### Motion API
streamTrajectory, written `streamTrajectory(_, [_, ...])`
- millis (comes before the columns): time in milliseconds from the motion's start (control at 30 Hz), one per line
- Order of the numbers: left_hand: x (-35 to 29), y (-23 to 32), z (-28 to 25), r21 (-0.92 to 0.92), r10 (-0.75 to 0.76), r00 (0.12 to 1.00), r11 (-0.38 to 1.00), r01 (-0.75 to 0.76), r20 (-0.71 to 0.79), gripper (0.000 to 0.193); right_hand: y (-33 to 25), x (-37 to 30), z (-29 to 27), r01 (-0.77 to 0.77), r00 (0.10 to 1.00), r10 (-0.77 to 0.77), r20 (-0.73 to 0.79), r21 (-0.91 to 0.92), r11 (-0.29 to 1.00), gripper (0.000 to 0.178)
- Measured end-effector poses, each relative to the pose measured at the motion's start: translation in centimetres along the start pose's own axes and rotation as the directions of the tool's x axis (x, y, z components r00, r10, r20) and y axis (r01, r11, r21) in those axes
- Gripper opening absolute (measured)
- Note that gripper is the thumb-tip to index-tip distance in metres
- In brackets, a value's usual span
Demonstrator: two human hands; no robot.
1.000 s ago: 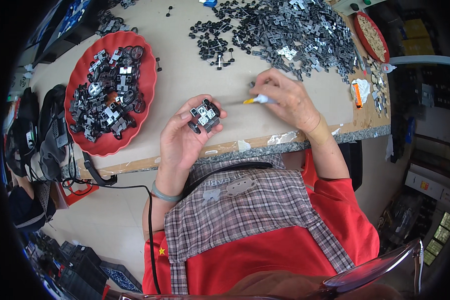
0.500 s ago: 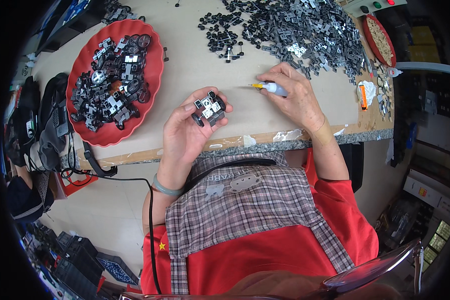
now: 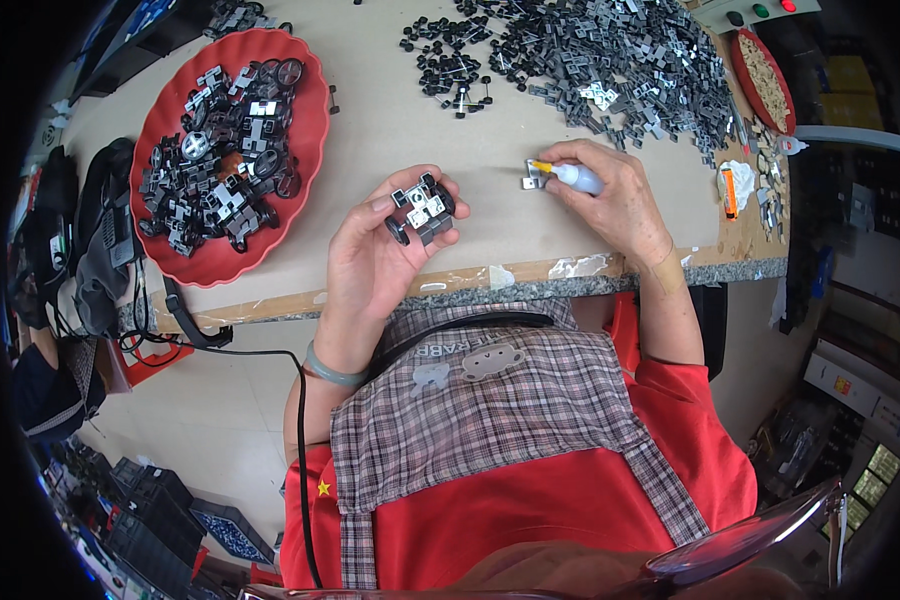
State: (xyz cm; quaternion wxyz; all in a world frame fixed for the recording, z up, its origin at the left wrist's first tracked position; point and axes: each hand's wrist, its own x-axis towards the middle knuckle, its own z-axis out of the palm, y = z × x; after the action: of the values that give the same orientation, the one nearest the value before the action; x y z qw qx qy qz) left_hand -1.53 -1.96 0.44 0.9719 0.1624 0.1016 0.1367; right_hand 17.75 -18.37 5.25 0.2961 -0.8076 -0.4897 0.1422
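Observation:
Near the table's front edge, my left hand (image 3: pixel 372 248) is closed around a small toy car chassis (image 3: pixel 423 208), silver and black with dark wheels, its silver face turned up. My right hand (image 3: pixel 615 195) is to its right, wrapped around a small squeeze bottle (image 3: pixel 580 179) with a pale body and a yellow tip pointing left. By that tip is a small silver-and-black part (image 3: pixel 531 180); whether my fingertips touch it or it lies on the table I cannot tell.
A red scalloped bowl (image 3: pixel 315 150) of similar chassis stands at the left. Dark small parts (image 3: pixel 620 75) heap at the back, beside wheel-and-axle sets (image 3: pixel 450 60). On the right are an orange-labelled tube (image 3: pixel 727 190) and a red dish (image 3: pixel 788 115) with tan bits.
My right hand has shifted right with the squeeze bottle. The small silver-and-black part now shows beside the yellow tip. My left hand keeps the chassis in nearly the same place.

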Motion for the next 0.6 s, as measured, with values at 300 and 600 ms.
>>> streamTrajectory(300, [0.0,0.0,0.2,0.031,0.002,1.0,1.0,-0.001,-0.018,0.048,-0.8,0.2,0.7,0.071,0.996,-0.071,-0.056,-0.018,0.997,0.023])
streamTrajectory(600, [0.0,0.0,0.1,0.078,-0.008,1.0,0.997,0.01,-0.021,0.05,-1.8,-0.3,1.4,0.118,0.992,-0.124,-0.032,-0.153,0.981,0.023])
